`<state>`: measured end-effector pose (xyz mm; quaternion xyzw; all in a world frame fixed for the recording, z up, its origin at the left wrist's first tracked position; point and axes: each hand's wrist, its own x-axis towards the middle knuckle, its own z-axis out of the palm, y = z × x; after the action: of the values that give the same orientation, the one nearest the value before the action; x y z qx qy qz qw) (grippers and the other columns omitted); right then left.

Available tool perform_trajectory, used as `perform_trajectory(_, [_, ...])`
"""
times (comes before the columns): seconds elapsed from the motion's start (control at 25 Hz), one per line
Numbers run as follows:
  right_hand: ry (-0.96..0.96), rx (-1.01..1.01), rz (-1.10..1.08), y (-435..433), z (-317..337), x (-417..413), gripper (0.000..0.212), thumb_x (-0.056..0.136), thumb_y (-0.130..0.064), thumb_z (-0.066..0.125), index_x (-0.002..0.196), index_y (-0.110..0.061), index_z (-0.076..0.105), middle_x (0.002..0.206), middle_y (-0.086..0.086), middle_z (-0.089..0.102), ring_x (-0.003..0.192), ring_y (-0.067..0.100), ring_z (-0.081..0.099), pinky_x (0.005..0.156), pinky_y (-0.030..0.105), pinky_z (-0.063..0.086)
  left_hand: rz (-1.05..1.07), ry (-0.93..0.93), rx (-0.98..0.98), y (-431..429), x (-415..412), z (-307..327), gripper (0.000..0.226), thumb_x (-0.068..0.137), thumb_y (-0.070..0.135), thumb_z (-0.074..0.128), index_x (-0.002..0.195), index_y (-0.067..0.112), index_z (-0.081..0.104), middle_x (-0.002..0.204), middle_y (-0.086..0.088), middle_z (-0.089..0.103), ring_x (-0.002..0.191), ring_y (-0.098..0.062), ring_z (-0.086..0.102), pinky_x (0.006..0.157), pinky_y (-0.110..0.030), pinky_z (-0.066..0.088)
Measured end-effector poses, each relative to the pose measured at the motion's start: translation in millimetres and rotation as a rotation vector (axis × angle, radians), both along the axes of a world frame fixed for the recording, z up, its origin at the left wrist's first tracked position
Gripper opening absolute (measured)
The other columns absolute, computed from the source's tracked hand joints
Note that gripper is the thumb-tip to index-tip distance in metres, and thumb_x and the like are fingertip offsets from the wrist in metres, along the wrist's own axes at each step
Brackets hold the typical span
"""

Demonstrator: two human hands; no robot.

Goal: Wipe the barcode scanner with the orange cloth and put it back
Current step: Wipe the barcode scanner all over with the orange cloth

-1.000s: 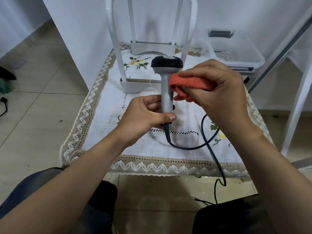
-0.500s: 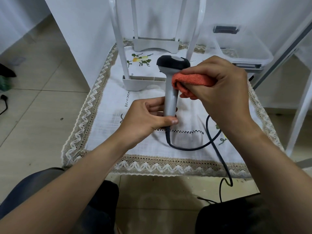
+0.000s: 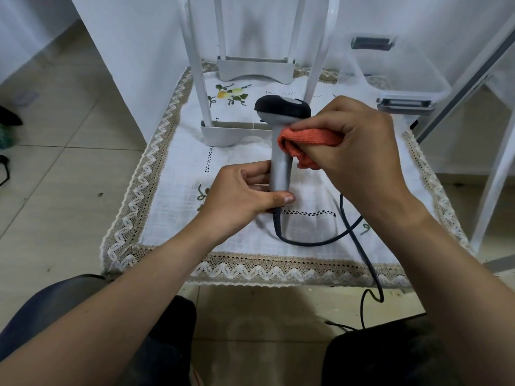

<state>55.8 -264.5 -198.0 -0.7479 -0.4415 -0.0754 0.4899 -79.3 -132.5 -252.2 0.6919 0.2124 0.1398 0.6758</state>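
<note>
- Head view: the left hand (image 3: 239, 195) is closed round the lower grip of the barcode scanner (image 3: 281, 140), thumb across the front, holding it upright above the surface (image 3: 172, 174).
- Right hand (image 3: 354, 147) is curled tight on the orange cloth (image 3: 306, 143), pressing the folded wad against the scanner's grey neck just under its black head — the cloth touches the right side of the handle.
- Black cable (image 3: 309, 240) leaves the base of the handle, loops over the white embroidered tablecloth (image 3: 250, 246) and drops off the near edge toward the tiled floor (image 3: 55, 162).
- Behind the scanner stands a white plastic stand (image 3: 234, 132) with tall uprights; its low base sits just beside the scanner's head and is partly hidden by it.
- Clear plastic container (image 3: 401, 76) rests at the far right of the surface, well apart from both hands.
- Dark-clothed knees fill the bottom corners.
</note>
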Motion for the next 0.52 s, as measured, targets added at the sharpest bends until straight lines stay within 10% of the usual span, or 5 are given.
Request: perform_trajectory(0.52, [-0.055,0.05,-0.048,0.8,4.0,-1.3,0.014,0.086,-0.028,0.085,0.099,-0.024,0.084,0.088,-0.002,0.066,0.078,0.02,0.072,0.068,0.044,0.064,0.027,0.003,0.038,-3.6,1.2,-2.5,0.067,0.064,0.005,0.094,0.127,0.005,0.07,0.107,-0.008,0.08,0.096,-0.016,0.078,0.085,-0.04,0.064])
